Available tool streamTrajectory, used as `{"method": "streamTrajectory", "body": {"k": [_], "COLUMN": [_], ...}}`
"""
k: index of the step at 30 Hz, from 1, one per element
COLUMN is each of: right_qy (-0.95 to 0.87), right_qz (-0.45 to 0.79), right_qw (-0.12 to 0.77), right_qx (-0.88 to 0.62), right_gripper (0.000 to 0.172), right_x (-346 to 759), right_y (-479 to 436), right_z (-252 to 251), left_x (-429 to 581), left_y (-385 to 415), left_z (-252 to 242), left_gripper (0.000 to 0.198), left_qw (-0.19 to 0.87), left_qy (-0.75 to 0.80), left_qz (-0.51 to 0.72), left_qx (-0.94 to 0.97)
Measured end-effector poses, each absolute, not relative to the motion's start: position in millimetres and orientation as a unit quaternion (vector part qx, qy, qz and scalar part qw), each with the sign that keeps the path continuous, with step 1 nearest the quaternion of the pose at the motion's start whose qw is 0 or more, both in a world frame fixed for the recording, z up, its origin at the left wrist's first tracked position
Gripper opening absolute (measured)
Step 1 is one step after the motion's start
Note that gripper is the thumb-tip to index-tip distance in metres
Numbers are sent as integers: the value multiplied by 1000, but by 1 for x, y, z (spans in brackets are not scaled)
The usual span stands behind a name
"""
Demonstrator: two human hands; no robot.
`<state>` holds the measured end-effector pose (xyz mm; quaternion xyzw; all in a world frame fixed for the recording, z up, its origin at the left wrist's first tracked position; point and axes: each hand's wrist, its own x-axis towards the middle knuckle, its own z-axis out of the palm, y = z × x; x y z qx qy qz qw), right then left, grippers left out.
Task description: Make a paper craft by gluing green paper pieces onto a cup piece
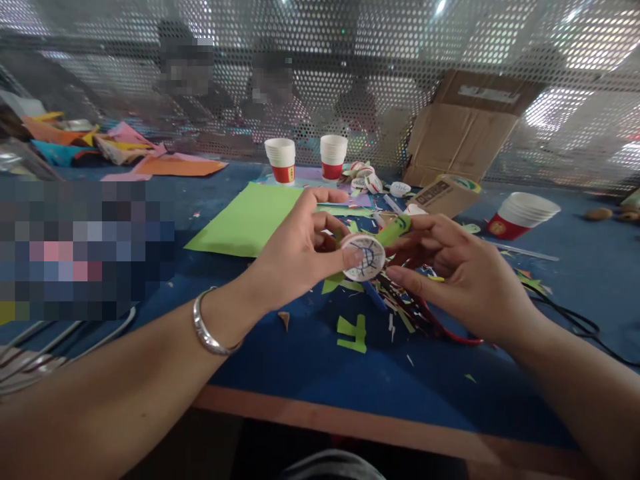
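White disc [370, 263], round and thin, its patterned face turned toward the viewer; dark blue lines cross on it in a rough grid, partly covered. Green paper strip [393, 231], bearing small dark marks, slants up and rightward from the disc's upper right edge; whether the two are joined is unclear.

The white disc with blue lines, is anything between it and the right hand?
Yes: a green piece sits in the upper gap between the disc and the right hand. Lower down, nothing visible stands between disc and right thumb.
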<state>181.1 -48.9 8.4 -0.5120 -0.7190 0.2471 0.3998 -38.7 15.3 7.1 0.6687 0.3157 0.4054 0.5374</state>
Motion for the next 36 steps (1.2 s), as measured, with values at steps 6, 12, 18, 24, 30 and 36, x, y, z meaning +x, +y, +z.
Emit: {"method": "streamTrajectory", "body": {"k": [6,12,18,24,30,36], "right_qy": [-762,-844,-829,-743,-706,-704], "right_qz": [219,187,162,182,293,329], "right_qw": [338,229,257,348,372,369], "right_qx": [-507,-447,-469,-542,-526,-510], "right_gripper": [27,10,12,25,32,23], "right_x": [181,174,181,185,182,183], "right_y": [-50,-54,-55,-50,-49,-49], "right_z": [5,6,10,14,12,12], "left_x": [-40,-38,-37,-35,-34,-32], "left_y": [23,22,21,15,11,6], "left_z": [8,4,9,9,0,4], "left_gripper": [70,70,74,78,77,77], "left_qw": [577,585,616,639,633,608], "left_qy": [339,345,357,320,278,264], "left_qz": [482,463,466,465,424,423], "left_qx": [565,569,525,522,585,618]}}
